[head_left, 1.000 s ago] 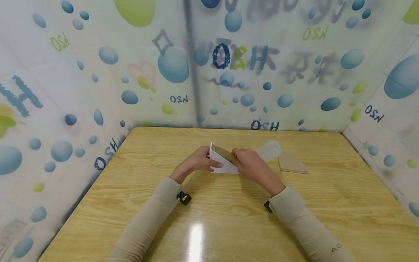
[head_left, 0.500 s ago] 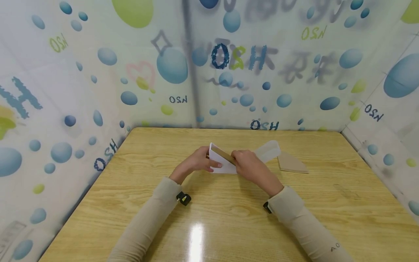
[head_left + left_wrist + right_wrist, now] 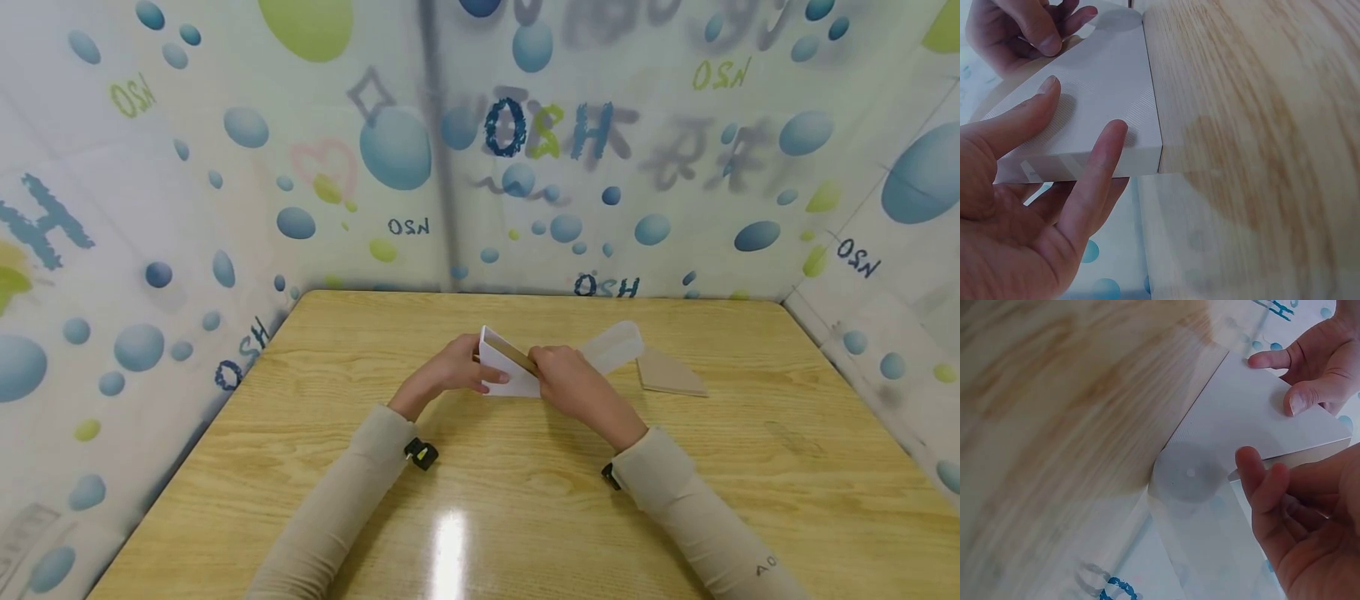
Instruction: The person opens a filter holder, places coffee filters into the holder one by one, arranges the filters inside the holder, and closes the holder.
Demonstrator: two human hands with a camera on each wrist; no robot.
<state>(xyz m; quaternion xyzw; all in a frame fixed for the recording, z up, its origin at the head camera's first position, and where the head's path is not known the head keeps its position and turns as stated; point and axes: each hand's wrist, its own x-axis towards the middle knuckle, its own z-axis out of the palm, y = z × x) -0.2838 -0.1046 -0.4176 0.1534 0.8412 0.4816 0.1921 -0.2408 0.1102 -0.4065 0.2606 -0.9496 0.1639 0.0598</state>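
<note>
So the white case (image 3: 521, 383) is up toward the far edge of the table (image 3: 510, 500), about midway between the two far corners. It's on its side edge, flat faces upright, and in both wrist views one straight edge runs right along the tabletop. The top side slopes down to the right, and there's a brown board (image 3: 510, 352) sitting inside, its edge showing along that slope.

Left hand (image 3: 453, 364) has a proper grip on the case at the end toward the left edge of the table: thumb and a finger on the flat face nearest the person, other fingers tucked round behind. Right hand (image 3: 573, 379) is at the lower end of the slope, fingers curled in, its grip pinching the edge of the brown board. The fingertips are partly hidden in the head view, fwiw.

There's also a see-through flap (image 3: 617, 346) sticking out past the right hand, angled up toward the far right corner. The right wrist view shows it coming off a round disc (image 3: 1191, 473) at the case's corner, pale dot in the middle. Just beside the flap's free end, on the side toward the right edge, a tan fan-shaped piece (image 3: 670, 375) lies flat.

Both beige sleeves (image 3: 330, 508) come in over the near edge, with a small black clip (image 3: 422, 454) at each cuff.
</note>
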